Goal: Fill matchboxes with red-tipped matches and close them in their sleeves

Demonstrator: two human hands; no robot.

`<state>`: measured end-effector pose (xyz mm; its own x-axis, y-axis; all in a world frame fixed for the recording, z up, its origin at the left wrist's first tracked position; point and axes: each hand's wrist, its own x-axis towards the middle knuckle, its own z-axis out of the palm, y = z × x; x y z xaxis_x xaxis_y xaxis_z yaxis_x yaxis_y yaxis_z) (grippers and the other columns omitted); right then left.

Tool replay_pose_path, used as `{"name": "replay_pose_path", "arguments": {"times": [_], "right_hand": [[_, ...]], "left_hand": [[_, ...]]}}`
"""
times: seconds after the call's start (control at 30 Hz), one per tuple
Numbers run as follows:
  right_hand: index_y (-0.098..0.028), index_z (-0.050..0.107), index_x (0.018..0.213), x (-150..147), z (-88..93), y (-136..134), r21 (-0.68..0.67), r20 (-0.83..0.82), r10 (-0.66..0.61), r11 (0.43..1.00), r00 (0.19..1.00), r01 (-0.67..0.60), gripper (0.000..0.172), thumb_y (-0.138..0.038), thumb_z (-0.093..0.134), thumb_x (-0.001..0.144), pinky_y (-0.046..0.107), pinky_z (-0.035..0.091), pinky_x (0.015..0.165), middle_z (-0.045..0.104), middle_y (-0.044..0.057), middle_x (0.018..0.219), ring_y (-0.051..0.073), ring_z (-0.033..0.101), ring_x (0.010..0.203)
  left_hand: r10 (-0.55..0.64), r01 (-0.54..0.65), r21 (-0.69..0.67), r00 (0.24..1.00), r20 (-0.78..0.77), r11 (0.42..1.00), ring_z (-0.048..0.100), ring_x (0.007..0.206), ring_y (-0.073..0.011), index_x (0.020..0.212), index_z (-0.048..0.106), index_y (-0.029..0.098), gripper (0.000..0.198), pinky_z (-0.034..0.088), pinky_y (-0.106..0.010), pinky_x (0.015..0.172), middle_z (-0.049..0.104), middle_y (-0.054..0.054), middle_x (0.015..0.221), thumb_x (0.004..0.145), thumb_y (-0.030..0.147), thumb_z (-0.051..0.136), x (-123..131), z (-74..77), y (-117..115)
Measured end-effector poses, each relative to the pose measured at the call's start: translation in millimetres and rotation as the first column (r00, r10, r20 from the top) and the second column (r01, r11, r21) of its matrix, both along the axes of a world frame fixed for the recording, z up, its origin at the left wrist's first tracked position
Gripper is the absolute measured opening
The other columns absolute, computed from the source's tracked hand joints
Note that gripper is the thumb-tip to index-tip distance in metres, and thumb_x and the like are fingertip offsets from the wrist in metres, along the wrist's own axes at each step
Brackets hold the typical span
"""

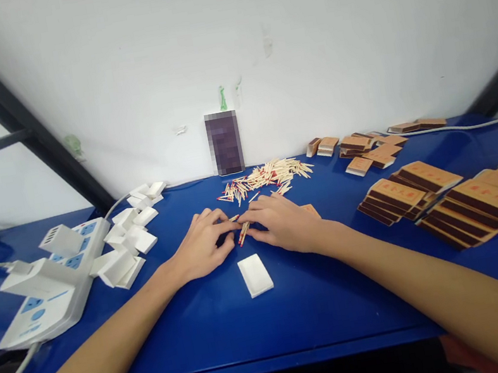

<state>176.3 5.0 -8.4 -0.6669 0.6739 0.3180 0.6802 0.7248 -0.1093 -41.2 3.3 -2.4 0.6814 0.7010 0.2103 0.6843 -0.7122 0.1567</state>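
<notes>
No word can be read here with certainty. The stacked matchbox covers (485,199) on the right carry reddish printing on orange faces, too small to make out, beside dark brown side strips. More covers (370,149) lie farther back, their print equally illegible. The power strip (44,311) on the left has blue panels with marks that cannot be deciphered, and the dark panel (225,144) against the wall is pixelated.

Mid-surface (328,307), a few matches (243,234) lie between the fingertips of the left hand (228,232) and right hand (252,224). Both hands are partly curled, touching the matches; how firmly either grips cannot be told. A plain white tray (255,274) sits just in front, a loose match pile (275,172) behind, and white trays (129,230) cluster beside the strip.
</notes>
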Motion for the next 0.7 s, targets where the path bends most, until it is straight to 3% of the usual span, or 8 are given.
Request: {"name": "replay_pose_path", "arguments": {"times": [0.17,0.3,0.47,0.7], "right_hand": [[-0.017,0.071,0.1,-3,-1.8,-1,0.027,0.002,-0.058,0.998,0.998,0.058,0.024,-0.034,0.054,0.097,0.035,0.033,0.078,0.067,0.009,0.1,0.023,0.056,0.095],[-0.016,0.07,0.099,-2,-1.7,-1,0.03,-0.008,-0.072,0.997,0.997,0.072,0.026,-0.037,0.053,0.097,0.035,0.034,0.08,0.066,0.009,0.1,0.023,0.056,0.096],[-0.018,0.067,0.109,13,9.6,0,-0.022,-0.027,-0.039,0.999,0.999,0.038,0.022,-0.024,0.055,0.091,0.035,0.037,0.083,0.065,0.009,0.105,0.023,0.056,0.099],[-0.019,0.067,0.087,26,20.0,-1,-0.104,0.034,0.005,0.995,0.999,-0.001,0.008,-0.023,0.062,0.082,0.032,0.038,0.078,0.064,0.005,0.088,0.019,0.055,0.083]], "left_hand": [[-0.003,0.003,-0.014,1.0,0.002,1.0,0.049,0.093,-0.0227,0.117,0.067,0.027,0.035,0.037,-0.041,0.081,0.057,-0.006,0.103,0.098,0.036,0.04,0,1.4,0],[0.056,-0.056,0.016,0.998,0.021,0.998,0.049,0.093,-0.0228,0.121,0.066,0.026,0.038,0.038,-0.041,0.083,0.058,-0.007,0.103,0.096,0.045,0.045,1,0.7,-2],[0.04,-0.044,0.047,0.996,0.085,0.998,0.052,0.097,-0.0218,0.121,0.065,0.025,0.034,0.038,-0.041,0.088,0.062,-0.006,0.111,0.095,0.041,0.051,2,-0.4,-3],[-0.063,0.065,-0.017,0.994,0.084,0.998,0.055,0.111,-0.0228,0.122,0.063,0.027,0.03,0.036,-0.041,0.093,0.066,-0.005,0.121,0.095,0.03,0.05,3,2.1,-5]]}}
